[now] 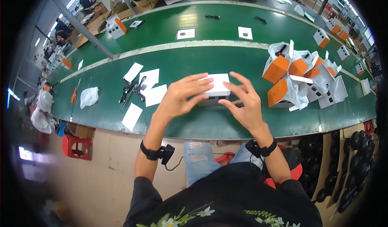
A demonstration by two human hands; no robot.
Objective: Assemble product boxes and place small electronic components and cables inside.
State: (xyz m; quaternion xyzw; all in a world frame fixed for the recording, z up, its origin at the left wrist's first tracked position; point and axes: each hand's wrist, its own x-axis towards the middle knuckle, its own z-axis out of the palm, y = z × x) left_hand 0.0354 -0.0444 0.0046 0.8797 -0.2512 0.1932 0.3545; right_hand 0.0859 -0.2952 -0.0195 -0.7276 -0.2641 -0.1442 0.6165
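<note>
In front of me on the green table stands a small white box (pixel 219 84), its lid closed and its front side grey-white with dark printed pictures. My left hand (pixel 184 94) lies across the box's left part, fingers on the top and thumb at the side. On the right side, my right hand (pixel 245 101) grips the box with the thumb low on the front and fingertips at the top edge; its index finger is lifted. The box's left side is partly hidden by my left hand.
Left of the box lie white booklets (pixel 155 95), black cables (pixel 128 92), a crumpled plastic bag (pixel 89 97) and orange-handled scissors (pixel 74 95). To the right stand several opened orange-and-white boxes (pixel 278 92) with plastic bags. A raised pale strip (pixel 218 44) crosses the table behind.
</note>
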